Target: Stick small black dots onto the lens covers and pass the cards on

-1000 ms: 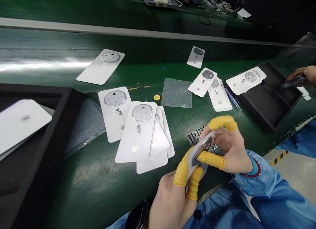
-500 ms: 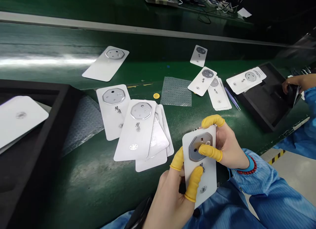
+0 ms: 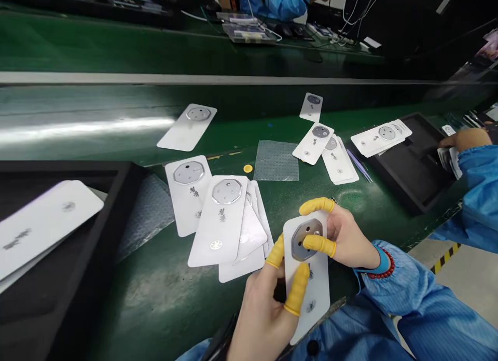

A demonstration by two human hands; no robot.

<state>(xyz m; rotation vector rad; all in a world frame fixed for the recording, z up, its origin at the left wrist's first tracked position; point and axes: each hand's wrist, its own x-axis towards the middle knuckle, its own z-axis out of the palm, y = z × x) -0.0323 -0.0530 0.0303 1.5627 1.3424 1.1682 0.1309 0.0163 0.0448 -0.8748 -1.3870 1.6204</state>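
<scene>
Upright near the bench's front edge is a white phone back cover (image 3: 314, 283) with a grey octagonal camera plate, held between both hands. My left hand (image 3: 264, 309) grips its left edge, thumb on the front face, other fingers partly hidden behind. My right hand (image 3: 346, 236) pinches the top right, its thumb across the camera plate and a finger over the upper edge. Yellow finger cots cover the fingertips that show. Left of my hands lies an overlapping pile of similar white covers (image 3: 216, 231), camera plates facing up.
A black tray (image 3: 112, 216) with white covers stands at left, over bubble wrap (image 3: 150, 210). Mid-bench are a bubble-wrap sheet (image 3: 275, 161), a loose yellow finger cot (image 3: 248, 168) and purple tweezers (image 3: 360, 166). At right, a co-worker's hand (image 3: 469, 139) holds white pieces over another black tray (image 3: 420, 197).
My view has tilted up, so more of the back shelf shows. Both hands keep nearly the same grip on the cover. The co-worker's hand now shows several white pieces in it.
</scene>
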